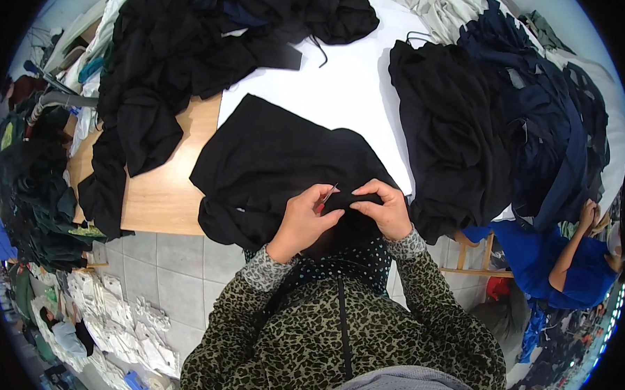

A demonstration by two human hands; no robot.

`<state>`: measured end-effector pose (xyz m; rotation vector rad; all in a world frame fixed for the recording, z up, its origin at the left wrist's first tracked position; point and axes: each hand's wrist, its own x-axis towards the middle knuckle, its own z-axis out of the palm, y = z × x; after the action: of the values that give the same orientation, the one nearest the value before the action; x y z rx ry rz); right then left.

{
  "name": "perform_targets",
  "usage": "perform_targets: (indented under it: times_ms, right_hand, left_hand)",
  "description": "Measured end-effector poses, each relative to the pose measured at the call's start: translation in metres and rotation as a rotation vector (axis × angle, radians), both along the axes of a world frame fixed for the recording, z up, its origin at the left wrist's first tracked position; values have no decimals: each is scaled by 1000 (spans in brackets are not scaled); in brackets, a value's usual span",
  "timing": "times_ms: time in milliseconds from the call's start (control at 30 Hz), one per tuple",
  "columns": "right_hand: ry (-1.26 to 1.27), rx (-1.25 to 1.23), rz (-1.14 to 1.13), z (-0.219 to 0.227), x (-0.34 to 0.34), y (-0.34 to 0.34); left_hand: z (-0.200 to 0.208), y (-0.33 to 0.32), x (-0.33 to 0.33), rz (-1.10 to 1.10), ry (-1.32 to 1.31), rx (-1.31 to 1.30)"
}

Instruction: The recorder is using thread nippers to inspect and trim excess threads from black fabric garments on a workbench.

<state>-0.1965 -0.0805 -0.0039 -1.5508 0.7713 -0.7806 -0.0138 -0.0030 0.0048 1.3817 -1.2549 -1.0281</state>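
Note:
A black garment (280, 141) lies spread over the table's front edge before me, partly on white sheeting. Its near edge hangs toward my lap. My left hand (304, 219) is closed around small thread snips (321, 207) with a red handle, and their thin metal tip points up past my thumb and forefinger. Just to the right, my right hand (388, 212) pinches a fold of the black garment between thumb and fingers. The two hands are close together but apart. Part of the snips is hidden by my left fingers.
Black garments (172, 56) are heaped at the far left. On the right lie a black garment pile (451, 131) and a navy pile (546, 121). A person in blue (560, 265) works at the right edge. White bundles (105, 318) cover floor at the lower left.

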Motion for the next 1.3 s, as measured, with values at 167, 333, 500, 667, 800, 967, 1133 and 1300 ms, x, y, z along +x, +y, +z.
perform_targets:
  times_ms: [167, 333, 500, 667, 800, 967, 1133, 1300]
  right_hand:
    - [123, -232, -69, 9, 9, 0]
    - [132, -230, -31, 21, 15, 2]
    - [181, -349, -109, 21, 20, -1]
    - [110, -175, -106, 17, 21, -1]
    - [-160, 293, -32, 19, 23, 4]
    - [-266, 479, 12, 30, 23, 6]
    - [-348, 565, -50, 17, 18, 4]
    - [-190, 462, -139, 19, 18, 0]
  left_hand:
    - [6, -6, 6, 25, 85, 6]
    - [8, -10, 11, -32, 151, -23]
    - [20, -14, 17, -56, 235, 97]
    - [31, -14, 20, -78, 342, 180]
    - [31, -16, 19, -83, 418, 239]
    - [23, -17, 18, -72, 384, 174]
    - [18, -20, 10, -97, 369, 93]
    - [32, -19, 11, 39, -292, -154]
